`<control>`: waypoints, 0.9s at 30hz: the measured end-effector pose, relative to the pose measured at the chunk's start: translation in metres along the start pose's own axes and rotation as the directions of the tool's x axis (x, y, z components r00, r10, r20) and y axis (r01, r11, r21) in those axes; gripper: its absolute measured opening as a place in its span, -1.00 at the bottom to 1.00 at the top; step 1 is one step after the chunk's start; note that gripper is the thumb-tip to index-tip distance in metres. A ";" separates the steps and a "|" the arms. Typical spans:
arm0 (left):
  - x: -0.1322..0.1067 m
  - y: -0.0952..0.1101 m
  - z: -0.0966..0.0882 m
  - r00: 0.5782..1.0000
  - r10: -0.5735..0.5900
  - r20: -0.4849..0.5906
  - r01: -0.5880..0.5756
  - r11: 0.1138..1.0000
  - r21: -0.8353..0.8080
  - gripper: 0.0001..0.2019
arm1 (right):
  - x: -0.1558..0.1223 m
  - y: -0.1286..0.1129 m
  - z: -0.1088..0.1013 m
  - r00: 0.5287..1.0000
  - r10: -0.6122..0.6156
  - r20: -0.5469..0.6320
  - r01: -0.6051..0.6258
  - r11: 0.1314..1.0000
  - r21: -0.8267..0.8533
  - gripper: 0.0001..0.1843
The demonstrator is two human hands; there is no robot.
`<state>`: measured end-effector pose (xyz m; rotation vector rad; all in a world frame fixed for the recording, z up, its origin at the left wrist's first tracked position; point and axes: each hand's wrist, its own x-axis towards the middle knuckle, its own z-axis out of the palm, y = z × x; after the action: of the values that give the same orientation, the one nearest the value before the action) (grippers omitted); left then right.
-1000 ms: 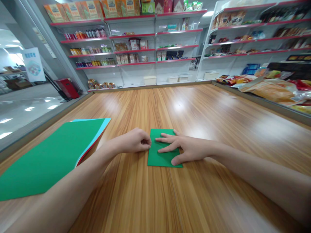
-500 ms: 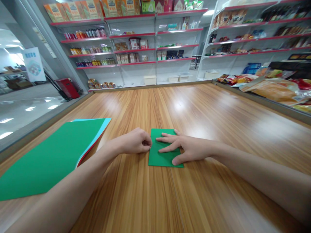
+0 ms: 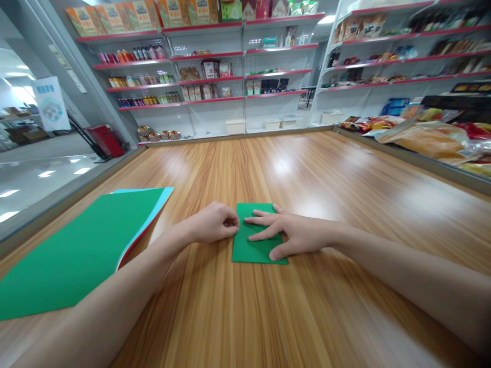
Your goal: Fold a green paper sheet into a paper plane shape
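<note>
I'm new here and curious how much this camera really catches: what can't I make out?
All in the head view:
Right hand: palm hidden by its own back, above the small green paper.
Left hand: its curled fingers hide whether they pinch the paper's edge.
Large green sheet: cut off by the picture's left edge.
Blue sheet: mostly covered by that green one.
Shelf bottles: labels too small and blurred.
</note>
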<state>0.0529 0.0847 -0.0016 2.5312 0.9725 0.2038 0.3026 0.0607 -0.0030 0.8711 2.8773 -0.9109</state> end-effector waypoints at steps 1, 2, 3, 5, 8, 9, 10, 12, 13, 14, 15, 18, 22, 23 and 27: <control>0.000 0.000 0.000 1.000 0.005 0.006 -0.005 1.000 -0.002 -0.84 | 0.000 0.000 0.000 1.000 0.000 0.001 0.000 1.000 0.001 -0.38; 0.000 -0.001 -0.001 1.000 0.014 0.012 -0.014 1.000 -0.001 -0.84 | 0.000 0.000 0.000 1.000 0.001 0.001 -0.001 1.000 0.003 -0.38; 0.000 -0.002 -0.001 0.999 0.025 0.022 -0.025 1.000 0.000 -0.84 | 0.000 0.001 0.000 1.000 0.002 0.001 -0.002 1.000 0.007 -0.38; 0.000 -0.003 -0.003 0.998 0.048 0.048 -0.048 0.999 0.001 -0.85 | 0.000 0.001 0.001 1.000 0.000 -0.004 0.000 1.000 0.013 -0.38; -0.001 -0.004 -0.005 0.994 0.075 0.082 -0.074 0.997 -0.006 -0.85 | 0.000 0.002 0.001 1.000 -0.006 -0.013 0.007 1.000 0.020 -0.38; -0.001 -0.004 -0.005 0.992 0.085 0.089 -0.084 0.996 -0.011 -0.85 | 0.000 0.002 0.001 1.000 -0.007 -0.014 0.008 1.000 0.020 -0.38; -0.001 -0.003 -0.006 0.991 0.095 0.094 -0.094 0.995 -0.015 -0.86 | 0.000 0.002 0.001 1.000 -0.008 -0.013 0.008 1.000 0.020 -0.38; -0.001 -0.003 -0.006 0.989 0.109 0.104 -0.107 0.994 -0.019 -0.86 | 0.000 0.002 0.001 1.000 -0.008 -0.009 0.009 1.000 0.023 -0.37; -0.001 -0.002 -0.006 0.988 0.114 0.107 -0.112 0.993 -0.019 -0.86 | 0.000 0.002 0.001 1.000 -0.007 -0.007 0.008 1.000 0.023 -0.37; -0.002 -0.002 -0.006 0.987 0.117 0.111 -0.115 0.993 -0.018 -0.86 | 0.000 0.002 0.000 1.000 -0.005 -0.005 0.005 1.000 0.020 -0.38; -0.002 -0.002 -0.006 0.986 0.117 0.115 -0.115 0.993 -0.018 -0.85 | 0.000 0.001 0.000 1.000 -0.002 -0.001 0.002 1.000 0.016 -0.38; -0.003 -0.001 -0.007 0.985 0.116 0.128 -0.112 0.993 -0.034 -0.85 | 0.001 0.001 0.000 1.000 0.010 0.013 -0.010 1.000 0.003 -0.39; -0.004 -0.001 -0.007 0.984 0.111 0.138 -0.104 0.993 -0.061 -0.86 | 0.001 0.001 0.000 1.000 0.004 0.011 -0.004 1.000 0.012 -0.38; -0.005 -0.002 -0.007 0.984 0.111 0.141 -0.103 0.993 -0.064 -0.86 | 0.001 0.001 0.001 1.000 0.001 0.010 -0.002 1.000 0.015 -0.38; -0.006 -0.002 -0.006 0.981 0.114 0.160 -0.104 0.992 -0.074 -0.86 | 0.001 0.002 0.001 1.000 -0.001 0.003 0.001 1.000 0.019 -0.38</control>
<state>0.0449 0.0839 0.0032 2.4977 0.7528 0.0571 0.3028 0.0619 -0.0047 0.8692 2.8709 -0.9401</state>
